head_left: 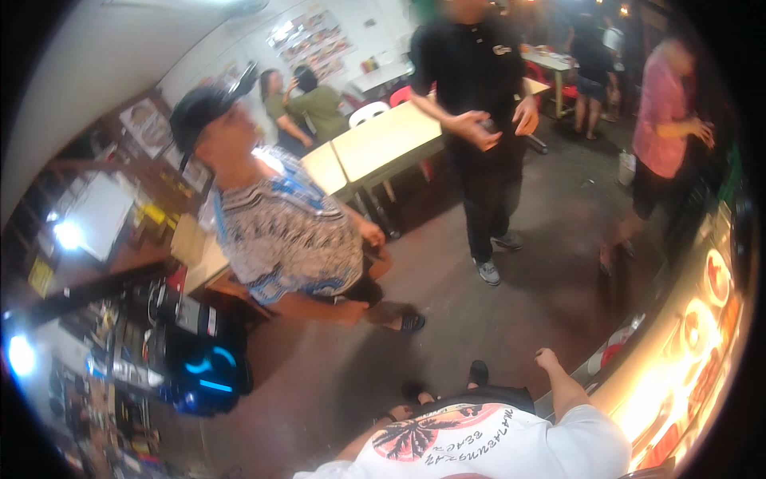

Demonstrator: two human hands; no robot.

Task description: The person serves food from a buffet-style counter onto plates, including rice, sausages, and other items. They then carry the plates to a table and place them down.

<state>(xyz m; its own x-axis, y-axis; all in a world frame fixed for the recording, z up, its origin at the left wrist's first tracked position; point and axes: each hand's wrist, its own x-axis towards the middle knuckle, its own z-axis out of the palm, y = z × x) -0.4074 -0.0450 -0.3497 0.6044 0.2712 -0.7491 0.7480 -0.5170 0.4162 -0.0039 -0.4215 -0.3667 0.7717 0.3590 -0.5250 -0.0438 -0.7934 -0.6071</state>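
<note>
My right hand (545, 359) is held out from my side beside the bright lit counter front, its fingers curled closed with nothing showing in them. My left hand (401, 412) is low at my waist, next to the dark shorts; it is small and blurred, so its fingers do not show clearly. A white T-shirt (479, 441) with a palm-tree print covers my body. Ahead, a person in black clothes (471, 104) has both hands raised at waist height, with a small dark object in one of them. To the left stands a person in a patterned shirt and dark cap (287, 231).
Cream-topped tables (391, 144) run behind the two people. At the left is a black box with blue lights (209, 371), among shelves of clutter. An illuminated panel with food pictures (678, 359) lines the right side. A person in a pink shirt (662, 112) stands beyond it.
</note>
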